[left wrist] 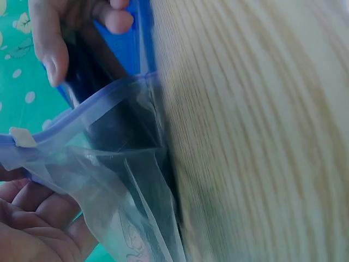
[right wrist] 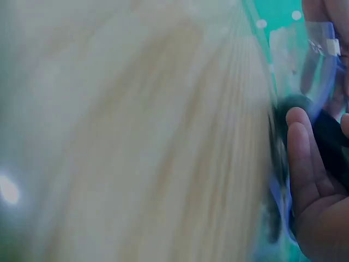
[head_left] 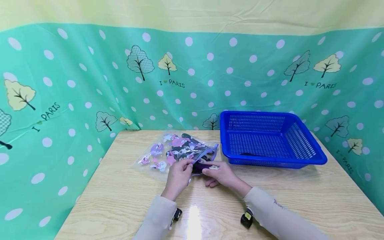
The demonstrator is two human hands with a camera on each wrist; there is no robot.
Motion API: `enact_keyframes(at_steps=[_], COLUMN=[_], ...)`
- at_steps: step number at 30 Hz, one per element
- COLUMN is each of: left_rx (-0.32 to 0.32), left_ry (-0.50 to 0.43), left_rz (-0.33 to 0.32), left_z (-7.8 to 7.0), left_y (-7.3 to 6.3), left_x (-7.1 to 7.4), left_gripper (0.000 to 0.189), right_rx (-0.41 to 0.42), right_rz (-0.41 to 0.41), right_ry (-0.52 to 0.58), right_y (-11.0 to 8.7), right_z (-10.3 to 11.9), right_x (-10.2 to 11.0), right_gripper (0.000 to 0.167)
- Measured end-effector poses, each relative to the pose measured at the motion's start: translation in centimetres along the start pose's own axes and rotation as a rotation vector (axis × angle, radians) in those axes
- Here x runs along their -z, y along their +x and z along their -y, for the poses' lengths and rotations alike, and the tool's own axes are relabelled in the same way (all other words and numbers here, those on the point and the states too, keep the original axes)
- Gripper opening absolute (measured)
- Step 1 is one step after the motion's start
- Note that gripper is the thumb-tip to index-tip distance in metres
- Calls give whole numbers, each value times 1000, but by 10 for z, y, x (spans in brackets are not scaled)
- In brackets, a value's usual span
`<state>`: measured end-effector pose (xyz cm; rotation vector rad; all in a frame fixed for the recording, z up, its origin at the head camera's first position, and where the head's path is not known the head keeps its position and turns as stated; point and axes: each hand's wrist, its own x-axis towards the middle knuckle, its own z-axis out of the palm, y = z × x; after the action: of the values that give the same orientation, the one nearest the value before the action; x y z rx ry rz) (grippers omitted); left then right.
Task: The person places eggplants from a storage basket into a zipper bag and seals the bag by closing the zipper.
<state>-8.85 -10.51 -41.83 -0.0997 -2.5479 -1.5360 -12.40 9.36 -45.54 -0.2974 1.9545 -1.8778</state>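
A clear zip bag (head_left: 159, 156) printed with pink and purple cartoon figures lies on the table with its purple-edged mouth facing right. My left hand (head_left: 179, 173) pinches the near edge of that mouth, close to the white slider (left wrist: 22, 137) visible in the left wrist view. In my right hand (head_left: 221, 173) is a long, smooth, dark purple object (head_left: 199, 168), gripped between thumb and fingers. Its front end is inside the bag in the left wrist view (left wrist: 122, 125). Other dark, elongated things (head_left: 187, 137) show through the plastic.
A blue perforated plastic basket (head_left: 270, 162) stands at the back right, with a dark slender thing (head_left: 250, 154) low behind its front rim. The wooden table (head_left: 120, 200) ends against a green dotted curtain (head_left: 210, 83) at the back and sides.
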Motion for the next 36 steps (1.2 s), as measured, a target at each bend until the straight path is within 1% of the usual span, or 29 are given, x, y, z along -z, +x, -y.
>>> enact_keyframes(at_steps=[4,7,9,12,15,19,22,26,30,33,36], left_rx=[3,30,30,36,35,51,58,54,51,46,46], left_ry=[0,-20,-29,-41,-44,-48,-50,-53,-53,-36,-18], left_rz=[-12,2,8,17,20,32,38,33,32,31,27], left_z=[0,-3,-4,-6,-6,-4,-3,-2,-3,-2,-1], left_y=[-1,-1,-1,-1,-1,-1,-1,-1,0,0,0], left_x=[-1,-1,0,1,1,2,1,1,0,1,2], left_gripper=[21,22,22,23,23,23,23,22,22,22,22], right_rx=[-2,1,2,-12,-46,-76,-67,-34,-19,-25,-30], right_rz=[0,-3,-5,-5,5,46,88,128,141,149,161], right_ry=[10,12,16,16,25,64,65,22,-3,-40,-103], right_y=[9,15,18,23,27,26,22,16,14,16,21], right_z=[-4,-5,-4,-3,0,3,4,6,7,5,4], right_x=[-13,-22,-25,-29,-30,-26,-18,-5,6,7,0], right_gripper=[53,54,54,54,54,52,51,53,52,50,47])
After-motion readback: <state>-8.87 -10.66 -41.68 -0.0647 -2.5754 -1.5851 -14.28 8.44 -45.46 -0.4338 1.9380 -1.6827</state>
